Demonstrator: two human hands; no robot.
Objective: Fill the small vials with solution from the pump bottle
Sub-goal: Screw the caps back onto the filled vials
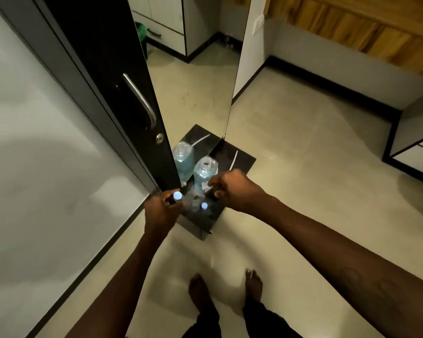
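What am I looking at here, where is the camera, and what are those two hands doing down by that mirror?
There is no machine here. The one picture comes from a wide-angle camera worn on a person's head, looking down past their arms to their bare feet on the floor. A low dark stand sits against a tall mirror, so the big bottle of blue liquid appears twice: the real one and its reflection. Its top looks open, with no pump showing. The left hand holds a small vial with a pale cap. Another capped vial and what looks like an open one stand on the stand. The right hand hovers by the bottle; whether it grips anything is hard to tell.
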